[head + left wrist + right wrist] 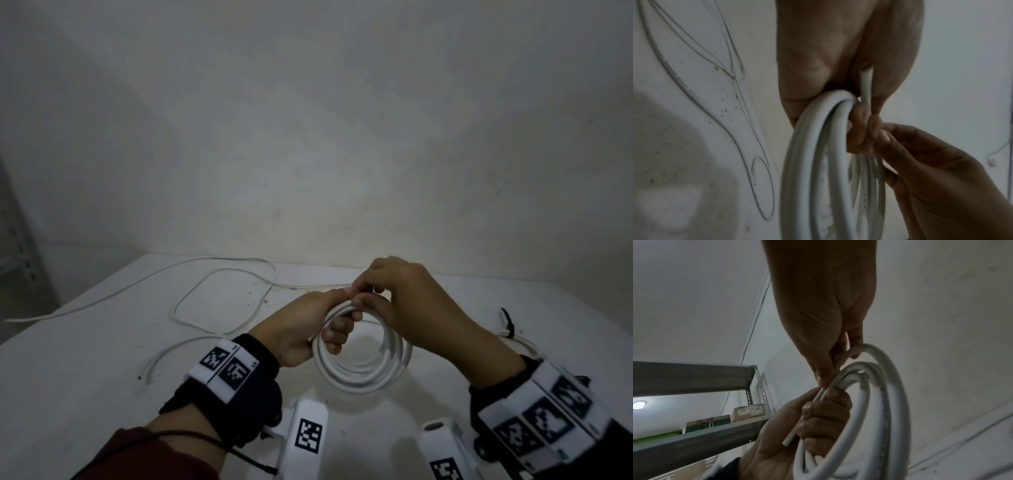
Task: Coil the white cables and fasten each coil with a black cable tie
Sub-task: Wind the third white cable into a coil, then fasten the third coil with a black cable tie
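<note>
A coil of white cable [366, 371] hangs above the table between both hands. My left hand [317, 323] grips the coil's top with its fingers curled round the bundled loops [818, 129], and a short cut cable end [866, 79] lies along its palm. My right hand [394, 298] pinches the top loop of the coil [869, 369] right beside the left fingers [824, 415]. A black cable tie [508, 322] lies on the table at the right, beyond my right wrist. A second white cable [219, 298] sprawls loose across the table's far left.
The white table [85, 377] ends at a plain wall behind. A grey metal shelf rack [694, 374] with cardboard boxes [748, 412] stands to the left. Two white tagged devices [308, 435] sit below the wrists near the front edge.
</note>
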